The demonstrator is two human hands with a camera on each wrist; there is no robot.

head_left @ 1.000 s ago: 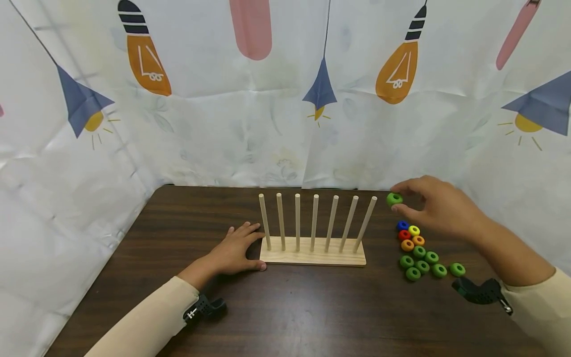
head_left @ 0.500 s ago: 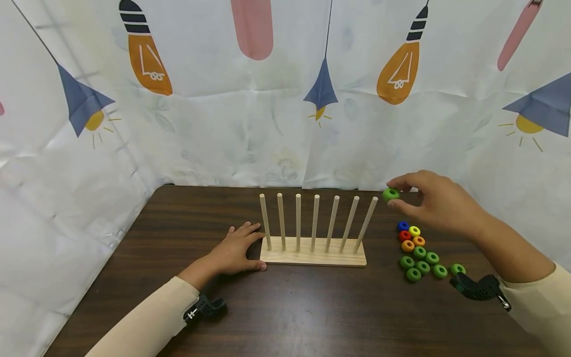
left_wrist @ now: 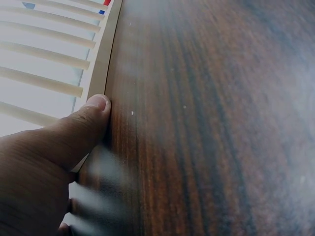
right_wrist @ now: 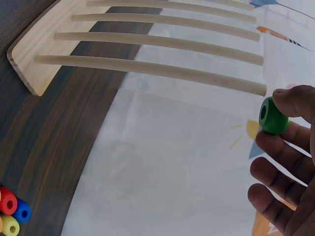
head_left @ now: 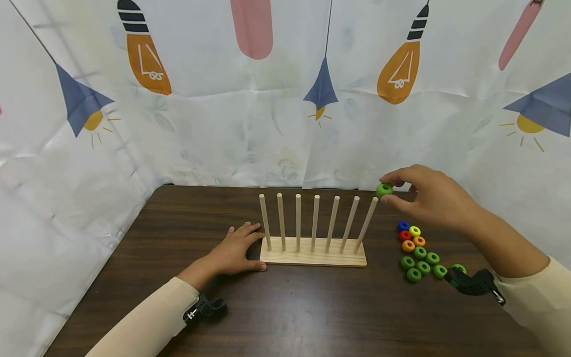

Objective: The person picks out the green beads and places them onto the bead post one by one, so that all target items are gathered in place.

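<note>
A green bead point(head_left: 384, 190) with a hole through it is pinched between the thumb and fingers of my right hand point(head_left: 434, 198), up beside the tip of the rightmost peg point(head_left: 368, 223). In the right wrist view the bead point(right_wrist: 273, 117) is just off that peg's end. The pegs stand bare in a row on a pale wooden base point(head_left: 312, 257). At the base's left end my left hand point(head_left: 234, 253) rests with fingers spread, its thumb touching the front corner. The left wrist view shows that thumb point(left_wrist: 81, 130) against the base's edge.
Right of the base, several green beads point(head_left: 422, 267) lie on the dark wooden table point(head_left: 285, 307). Just behind them are two orange beads point(head_left: 408, 246), a red bead point(head_left: 404, 235), a yellow bead point(head_left: 415, 231) and a blue bead point(head_left: 403, 226). A printed curtain point(head_left: 214, 139) hangs behind the table.
My right hand has moved left and slightly up with the green bead, bringing it close to the rightmost peg's tip. The left hand and the base have stayed put.
</note>
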